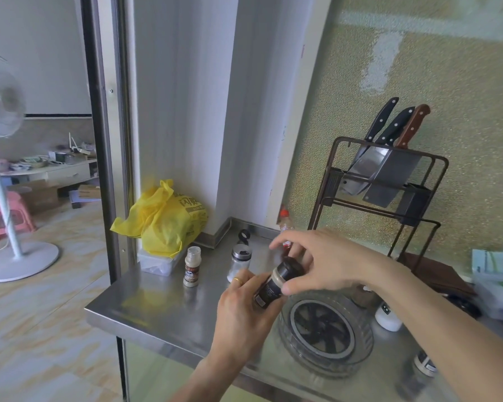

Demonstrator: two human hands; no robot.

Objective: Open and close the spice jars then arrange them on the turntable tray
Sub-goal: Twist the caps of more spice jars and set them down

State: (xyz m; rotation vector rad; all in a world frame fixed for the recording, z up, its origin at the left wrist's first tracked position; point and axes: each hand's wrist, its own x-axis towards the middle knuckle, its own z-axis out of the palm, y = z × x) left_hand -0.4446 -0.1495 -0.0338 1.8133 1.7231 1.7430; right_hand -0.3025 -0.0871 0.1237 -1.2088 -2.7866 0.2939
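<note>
Head view: steel worktop [157,309]; clear turntable tray [325,332] lower right; left hand [244,311] clamped around dark spice jar [278,281], tilted, long axis rising rightward; right hand [323,262] pinching its black cap [292,268]. Jar base hidden by fingers.

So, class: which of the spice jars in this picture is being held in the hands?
The black-capped jar: the left hand grips its body and the right hand its cap, above the turntable tray. The others stand on the counter.
</note>
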